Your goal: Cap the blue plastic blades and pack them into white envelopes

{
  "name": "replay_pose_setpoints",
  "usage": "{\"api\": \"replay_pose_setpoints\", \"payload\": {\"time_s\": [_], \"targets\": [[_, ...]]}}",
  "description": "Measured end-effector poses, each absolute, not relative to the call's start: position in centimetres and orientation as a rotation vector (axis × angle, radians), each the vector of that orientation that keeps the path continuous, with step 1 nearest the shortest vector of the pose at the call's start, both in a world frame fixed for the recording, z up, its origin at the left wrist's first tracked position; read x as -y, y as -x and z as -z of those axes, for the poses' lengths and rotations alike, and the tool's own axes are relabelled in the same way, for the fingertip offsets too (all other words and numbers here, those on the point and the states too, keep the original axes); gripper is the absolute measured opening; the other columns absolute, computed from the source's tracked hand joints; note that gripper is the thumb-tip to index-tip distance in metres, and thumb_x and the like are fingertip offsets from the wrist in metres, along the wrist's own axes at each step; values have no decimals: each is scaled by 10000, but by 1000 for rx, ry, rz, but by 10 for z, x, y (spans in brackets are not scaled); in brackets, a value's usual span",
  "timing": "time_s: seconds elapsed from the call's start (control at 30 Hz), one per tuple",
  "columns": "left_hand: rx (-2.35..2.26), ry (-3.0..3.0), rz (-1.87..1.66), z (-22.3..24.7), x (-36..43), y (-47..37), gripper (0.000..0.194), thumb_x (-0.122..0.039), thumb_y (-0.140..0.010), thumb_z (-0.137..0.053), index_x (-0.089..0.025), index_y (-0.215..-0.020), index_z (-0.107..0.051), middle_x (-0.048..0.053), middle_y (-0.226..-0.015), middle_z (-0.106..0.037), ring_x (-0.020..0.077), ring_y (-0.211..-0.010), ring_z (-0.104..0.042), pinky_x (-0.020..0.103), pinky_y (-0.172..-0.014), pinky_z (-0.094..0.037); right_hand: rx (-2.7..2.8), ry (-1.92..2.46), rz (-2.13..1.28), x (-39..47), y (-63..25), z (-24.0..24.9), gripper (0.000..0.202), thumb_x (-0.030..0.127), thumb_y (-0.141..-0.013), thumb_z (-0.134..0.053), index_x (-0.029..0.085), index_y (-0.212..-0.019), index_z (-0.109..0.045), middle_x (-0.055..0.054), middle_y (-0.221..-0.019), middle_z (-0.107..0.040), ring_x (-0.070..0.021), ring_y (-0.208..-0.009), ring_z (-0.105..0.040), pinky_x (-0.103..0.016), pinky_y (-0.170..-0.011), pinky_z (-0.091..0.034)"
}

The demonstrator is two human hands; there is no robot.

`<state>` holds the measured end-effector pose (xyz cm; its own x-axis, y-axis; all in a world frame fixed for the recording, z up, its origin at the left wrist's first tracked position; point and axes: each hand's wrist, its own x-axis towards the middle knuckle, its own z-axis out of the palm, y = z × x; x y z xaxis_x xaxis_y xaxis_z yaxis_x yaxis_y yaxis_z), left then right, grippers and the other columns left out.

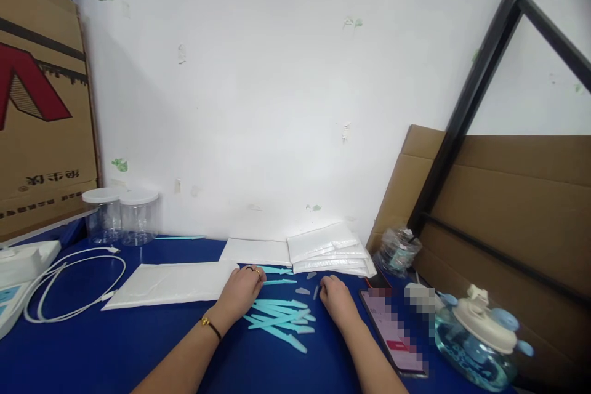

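My left hand (244, 289) is curled on the blue table, wearing a ring and a bracelet. From its fingertips a turquoise eyebrow razor (282, 282) points right, and another razor (277, 270) lies just behind. A loose pile of several turquoise eyebrow razors (279, 319) is spread between my hands, nearest my left one. My right hand (338, 298) rests with its fingers bent down, beside a small translucent cap (316, 292); its fingertips are partly hidden. Two more translucent pieces lie nearby, one flat cap (303, 291) among them.
White padded envelopes (327, 246) are stacked by the wall, and another envelope (170, 283) lies left. At left are two lidded clear jars (138, 221) and a white cable (69, 258). A phone (392, 332) and a water bottle (480, 338) stand right, before leaning cardboard (517, 209).
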<state>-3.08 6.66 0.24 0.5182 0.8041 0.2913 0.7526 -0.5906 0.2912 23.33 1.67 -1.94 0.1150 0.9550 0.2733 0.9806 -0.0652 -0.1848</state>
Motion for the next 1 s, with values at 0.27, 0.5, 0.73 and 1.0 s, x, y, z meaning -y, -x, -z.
{"api": "replay_pose_setpoints", "payload": {"time_s": [0.27, 0.5, 0.73, 1.0], "targets": [[-1374, -2606, -611, -2, -65, 33, 174, -159, -858, -421, -218, -835, -583, 5, -870, -640, 173, -853, -570, 296, -739, -324, 1766, 1717, -76, -5, -240, 13, 283, 94, -802, -394, 165, -897, -652, -67, -858, -622, -179, -795, -596, -249, -740, -434], [-1392, -2593, -614, -1, -68, 35, 172, -155, -853, -423, -217, -822, -580, -1, -864, -642, 167, -844, -574, 289, -738, -322, 2014, 1478, -346, -1, -215, 5, 168, 144, -784, -500, 208, -830, -648, -20, -830, -585, -144, -715, -563, -220, -642, -416], [-1377, -2586, -580, -6, -65, 32, 171, -156, -851, -423, -216, -814, -579, -3, -849, -641, 165, -827, -571, 284, -732, -319, 1997, 1615, -395, -3, -216, 11, 160, 79, -722, -498, 197, -792, -580, -21, -828, -581, -163, -784, -555, -241, -691, -401], [-1353, -2534, -573, -13, -60, 31, 177, -164, -845, -421, -217, -811, -587, -9, -860, -650, 156, -824, -574, 279, -736, -326, 1622, 1416, -703, -6, -225, 5, 187, 303, -792, -529, 189, -920, -603, 24, -639, -534, -118, -527, -490, -221, -507, -384]]}}
